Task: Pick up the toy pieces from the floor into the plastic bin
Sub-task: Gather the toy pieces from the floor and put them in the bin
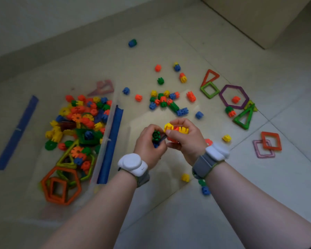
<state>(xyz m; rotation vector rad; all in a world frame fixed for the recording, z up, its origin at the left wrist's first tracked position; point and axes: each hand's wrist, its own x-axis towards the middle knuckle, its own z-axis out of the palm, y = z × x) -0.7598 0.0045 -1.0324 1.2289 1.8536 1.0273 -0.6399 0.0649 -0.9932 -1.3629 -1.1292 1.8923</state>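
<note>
We are mid-collection: our left hand [150,143] grips green and blue connector blocks [156,136], our right hand [185,139] yellow ones [176,129]. Next, drop both into the clear blue-rimmed plastic bin [110,141] just left.

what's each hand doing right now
Left hand: closed on a green toy piece.
Right hand: closed on yellow toy pieces.

The bin [104,146] is clear with blue handles. Scattered blocks [166,101] are red, yellow, green and blue. The floor [223,203] is pale beige tile.
</note>
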